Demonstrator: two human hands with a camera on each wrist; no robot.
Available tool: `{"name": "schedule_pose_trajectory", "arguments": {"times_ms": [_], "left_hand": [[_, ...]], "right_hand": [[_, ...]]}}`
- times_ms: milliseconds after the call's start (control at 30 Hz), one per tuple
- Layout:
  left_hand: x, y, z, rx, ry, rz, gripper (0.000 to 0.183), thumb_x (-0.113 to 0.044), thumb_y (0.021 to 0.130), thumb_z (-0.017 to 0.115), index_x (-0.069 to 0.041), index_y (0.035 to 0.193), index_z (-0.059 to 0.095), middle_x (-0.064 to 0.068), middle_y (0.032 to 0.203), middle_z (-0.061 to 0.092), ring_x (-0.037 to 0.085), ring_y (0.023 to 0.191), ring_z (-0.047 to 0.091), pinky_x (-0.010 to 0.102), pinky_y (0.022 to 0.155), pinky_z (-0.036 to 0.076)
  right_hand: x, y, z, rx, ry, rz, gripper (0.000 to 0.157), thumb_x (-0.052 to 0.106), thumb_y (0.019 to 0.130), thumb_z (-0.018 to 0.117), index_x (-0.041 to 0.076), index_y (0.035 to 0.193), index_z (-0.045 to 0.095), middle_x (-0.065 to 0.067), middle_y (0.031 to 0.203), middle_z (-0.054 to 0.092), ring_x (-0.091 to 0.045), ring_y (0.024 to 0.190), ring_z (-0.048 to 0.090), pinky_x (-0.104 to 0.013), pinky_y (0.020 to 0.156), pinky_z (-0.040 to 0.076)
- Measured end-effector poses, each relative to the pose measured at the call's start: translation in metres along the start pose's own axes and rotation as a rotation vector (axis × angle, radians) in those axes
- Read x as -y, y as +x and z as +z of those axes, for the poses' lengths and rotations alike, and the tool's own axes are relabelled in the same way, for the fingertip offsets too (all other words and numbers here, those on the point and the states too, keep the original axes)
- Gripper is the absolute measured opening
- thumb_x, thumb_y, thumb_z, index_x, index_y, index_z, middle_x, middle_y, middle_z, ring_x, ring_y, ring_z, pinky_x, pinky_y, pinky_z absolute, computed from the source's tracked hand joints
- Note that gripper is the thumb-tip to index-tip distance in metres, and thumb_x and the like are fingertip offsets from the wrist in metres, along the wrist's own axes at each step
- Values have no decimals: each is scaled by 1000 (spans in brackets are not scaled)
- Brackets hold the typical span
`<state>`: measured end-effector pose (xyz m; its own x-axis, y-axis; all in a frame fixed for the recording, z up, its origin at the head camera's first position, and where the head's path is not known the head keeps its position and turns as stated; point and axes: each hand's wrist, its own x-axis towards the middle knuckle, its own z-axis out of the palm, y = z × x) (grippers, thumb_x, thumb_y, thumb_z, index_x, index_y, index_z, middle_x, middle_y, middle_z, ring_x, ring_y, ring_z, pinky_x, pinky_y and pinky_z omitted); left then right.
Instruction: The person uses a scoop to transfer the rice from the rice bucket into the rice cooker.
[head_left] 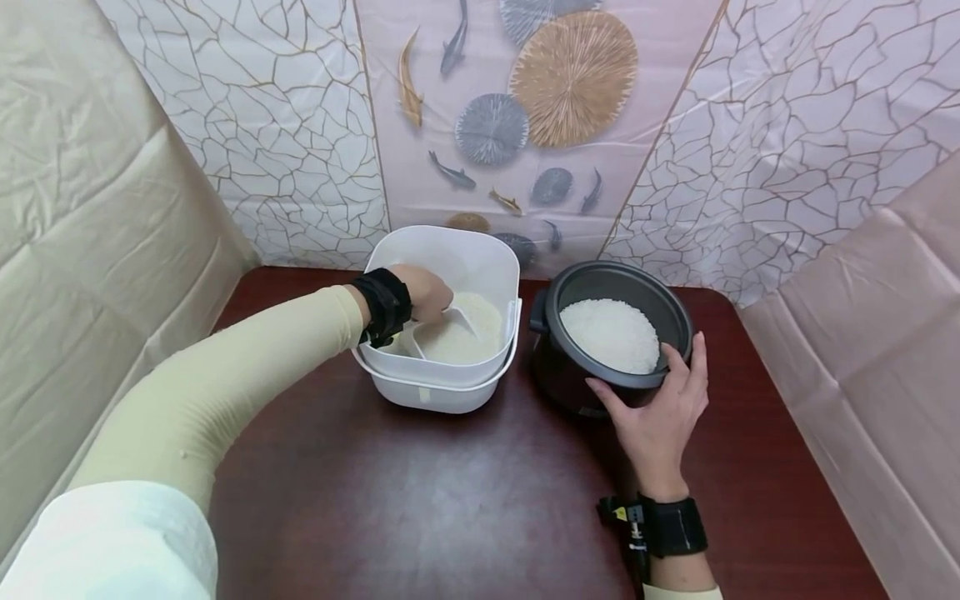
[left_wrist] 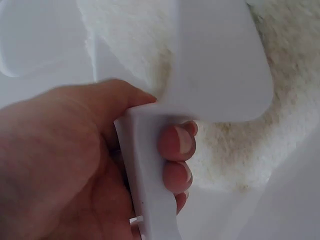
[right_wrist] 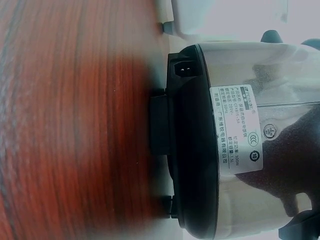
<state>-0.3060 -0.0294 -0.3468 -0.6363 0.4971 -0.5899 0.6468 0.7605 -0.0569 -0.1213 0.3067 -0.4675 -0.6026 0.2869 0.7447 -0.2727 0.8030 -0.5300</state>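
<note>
My left hand reaches into a white rice bin on the left of the table. In the left wrist view its fingers and thumb curl round the handle of a white scoop, whose wide blade is down among the loose rice. Right of the bin stands a dark rice cooker without a lid, with white rice inside. My right hand holds its near right rim, thumb in front and fingers at the edge. The right wrist view shows the cooker's glossy side with a label, but not the hand's grip.
The bin sits nested in a second white container. Both vessels stand near the back of a dark red wooden table. A patterned cloth hangs behind, and beige cloth walls close in both sides.
</note>
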Motion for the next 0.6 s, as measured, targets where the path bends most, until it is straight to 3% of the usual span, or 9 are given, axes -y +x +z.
{"name": "schedule_pose_trajectory", "arguments": {"times_ms": [267, 467, 600], "left_hand": [[5, -8, -9, -17, -13, 33, 33, -21, 108, 50, -13, 76, 53, 1, 75, 54, 19, 70, 51, 32, 66, 39], [6, -16, -22, -19, 10, 67, 36, -20, 105, 49, -13, 70, 55, -2, 65, 52, 18, 65, 48, 33, 68, 38], [8, -22, -28, -16, 7, 66, 33, -22, 106, 47, -13, 75, 56, -3, 67, 53, 17, 68, 48, 33, 70, 38]], "right_hand": [[-1, 0, 2, 0, 5, 5, 113, 82, 69, 81, 0, 142, 55, -15, 170, 30, -32, 156, 27, -76, 111, 22], [-2, 1, 2, 2, 7, 14, 113, 82, 69, 81, 0, 142, 55, -9, 171, 28, -32, 156, 27, -76, 111, 21], [-1, 1, 1, 7, 13, 20, 112, 81, 69, 82, 1, 142, 55, -8, 172, 28, -32, 156, 26, -75, 112, 21]]}}
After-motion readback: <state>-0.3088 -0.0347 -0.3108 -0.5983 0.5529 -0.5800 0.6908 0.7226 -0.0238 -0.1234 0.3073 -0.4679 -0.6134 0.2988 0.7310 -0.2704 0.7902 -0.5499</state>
